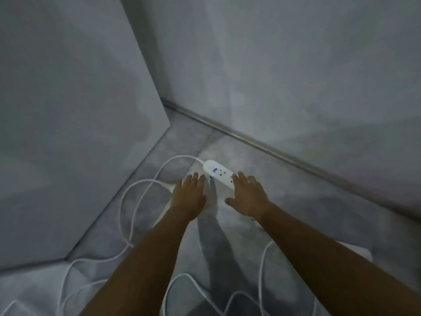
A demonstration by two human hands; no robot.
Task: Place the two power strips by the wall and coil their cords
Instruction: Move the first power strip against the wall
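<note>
- State: the power strip (218,174) lies flat on the floor (307,213), sockets up, with a blue lamp lit. It is near the wall (296,76) but apart from the skirting rail (250,139).
- Hands: the left hand (190,197) is flat with straight fingers, just beside the strip. The right hand (247,196) is spread, fingers straight, over the strip's near end. Neither grips anything.
- A second white piece (167,188) shows at the left hand's edge, mostly hidden. Whether it is the other strip cannot be told.
- Step in hand, by judgement: seating the strip against the wall.
- Push with flat palms at both ends, so the body slides up parallel to the rail without twisting.
- Keep fingertips off the sockets; the lamp suggests the strip is live.
- The cords (136,201) lie in loose loops on the floor, at the left and nearer the person. Leave slack at the strip's far end before coiling, so the coil does not drag the strip off the wall.
</note>
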